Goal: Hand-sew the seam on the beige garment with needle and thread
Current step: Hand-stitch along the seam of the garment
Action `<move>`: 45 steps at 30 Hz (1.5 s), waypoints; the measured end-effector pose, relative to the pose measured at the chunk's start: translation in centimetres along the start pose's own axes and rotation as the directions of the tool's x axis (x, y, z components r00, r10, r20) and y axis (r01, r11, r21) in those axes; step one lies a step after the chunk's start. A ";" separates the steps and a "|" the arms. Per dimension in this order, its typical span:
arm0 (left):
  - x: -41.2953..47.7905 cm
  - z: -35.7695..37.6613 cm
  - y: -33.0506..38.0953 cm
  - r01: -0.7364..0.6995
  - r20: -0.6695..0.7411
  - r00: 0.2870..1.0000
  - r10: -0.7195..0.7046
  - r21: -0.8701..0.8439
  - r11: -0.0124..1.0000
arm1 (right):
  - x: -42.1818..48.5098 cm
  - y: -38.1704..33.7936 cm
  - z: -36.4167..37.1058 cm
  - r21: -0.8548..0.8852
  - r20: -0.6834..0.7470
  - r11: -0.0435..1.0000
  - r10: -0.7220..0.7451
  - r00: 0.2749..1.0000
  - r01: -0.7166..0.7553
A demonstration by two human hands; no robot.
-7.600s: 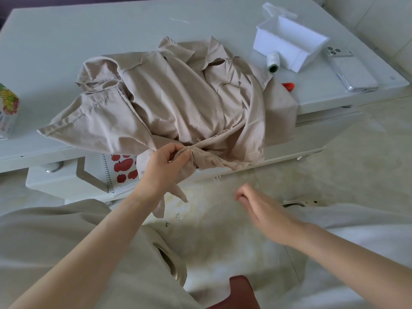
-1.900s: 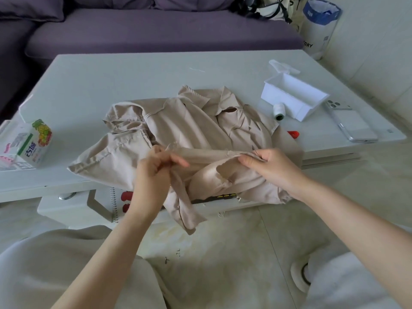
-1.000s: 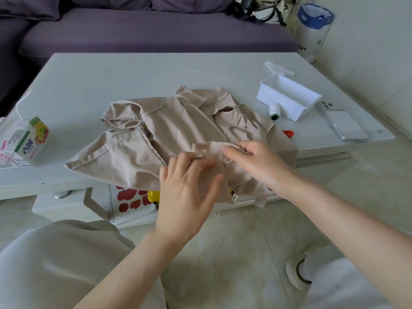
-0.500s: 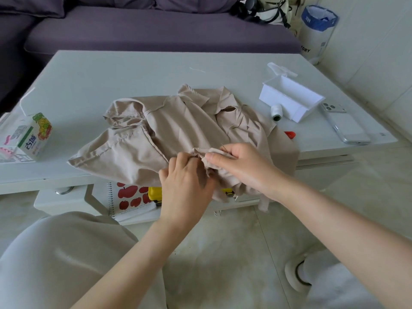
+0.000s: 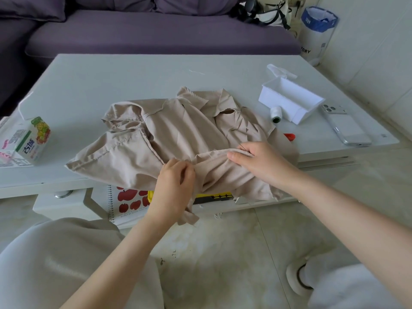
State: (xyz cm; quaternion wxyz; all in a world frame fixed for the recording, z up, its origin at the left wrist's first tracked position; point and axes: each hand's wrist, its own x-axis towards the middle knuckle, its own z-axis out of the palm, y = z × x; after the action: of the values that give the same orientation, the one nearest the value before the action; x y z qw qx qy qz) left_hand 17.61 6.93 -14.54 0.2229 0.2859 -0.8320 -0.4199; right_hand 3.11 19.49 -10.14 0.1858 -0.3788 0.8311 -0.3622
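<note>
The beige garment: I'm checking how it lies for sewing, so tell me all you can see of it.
The beige garment looks like woven cloth, crumpled in a heap, with a collar and stitched seams showing. It lies at the near edge of the white table, its lower part hanging over. The left hand pinches a fold there; the right hand grips a ridge beside it.

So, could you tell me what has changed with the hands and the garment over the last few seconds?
The right hand, free above the floor before, has come up and pinches a fold of the garment. The left hand stays on the cloth; the hands have just drawn apart along that fold. The thread spool, white box, phone and juice carton stay put on the table.
</note>
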 end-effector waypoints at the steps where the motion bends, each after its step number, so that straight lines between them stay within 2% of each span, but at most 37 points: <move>1: 0.1 -0.1 0.1 0.048 0.037 0.998 -0.046 -0.046 0.998 | 0.1 0.2 0.0 -0.006 0.006 1.000 0.010 1.000 -0.010; 3: 0.2 -0.3 0.0 0.103 0.073 0.993 -0.098 -0.079 0.991 | 0.2 0.5 0.1 -0.013 0.047 1.000 0.026 0.999 -0.026; 6: 0.0 -1.0 -0.1 0.085 0.114 0.990 -0.079 -0.043 0.995 | 0.1 1.2 0.2 -0.008 0.126 0.999 0.041 0.991 -0.041; 11: -0.1 -2.3 0.0 0.087 0.219 0.973 -0.069 -0.075 0.993 | -0.3 2.1 -0.2 0.024 0.199 0.997 0.063 0.978 -0.069; 15: -0.1 -2.9 -0.9 0.116 0.401 0.912 -0.087 -0.049 0.992 | -0.3 2.3 -0.4 0.036 0.218 0.994 0.090 0.972 -0.100; 17: 0.0 -3.3 -1.2 0.128 0.412 0.905 -0.103 -0.033 0.991 | -0.5 2.4 -0.5 0.042 0.225 0.993 0.099 0.969 -0.111; 20: -0.1 -3.6 -1.1 0.091 0.344 0.936 -0.074 -0.034 0.995 | -0.8 3.2 -0.5 0.006 0.215 0.993 0.114 0.970 -0.118; 24: -0.2 -3.6 -1.4 0.037 0.102 0.994 -0.043 0.060 0.998 | -1.1 4.9 0.9 -0.026 0.164 0.990 0.142 0.976 -0.139; 27: -0.4 -3.2 -0.7 0.025 0.010 1.000 -0.025 0.010 1.000 | -1.5 5.6 2.2 0.005 0.105 0.989 0.144 0.984 -0.145; 29: -0.4 -2.9 0.0 0.015 -0.011 1.000 -0.015 -0.059 0.998 | -1.9 5.8 2.9 -0.008 0.067 0.990 0.143 0.987 -0.143; 32: -0.4 -2.5 0.5 0.082 -0.001 0.996 -0.085 -0.266 0.960 | -2.4 6.4 3.7 0.022 0.033 0.988 0.153 0.988 -0.154; 37: -0.4 -1.5 0.7 0.206 0.027 0.972 -0.235 -0.583 0.786 | -3.2 6.5 4.2 0.158 0.022 0.982 0.102 0.994 -0.105; 40: -0.5 -0.8 1.0 0.233 -0.004 0.953 -0.303 -0.631 0.740 | -3.9 6.2 4.3 0.229 -0.003 0.971 0.067 0.998 -0.065; 45: -0.3 0.0 0.0 0.174 -0.139 0.946 -0.291 -0.540 0.824 | -4.8 5.8 3.5 0.312 -0.010 0.949 0.045 0.999 -0.040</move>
State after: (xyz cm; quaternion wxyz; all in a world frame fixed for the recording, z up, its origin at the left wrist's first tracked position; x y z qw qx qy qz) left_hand 17.83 7.15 -14.58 0.3275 0.3585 -0.6165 -0.6198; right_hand 5.37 24.11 -16.63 0.2441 -0.3236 0.7730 -0.4880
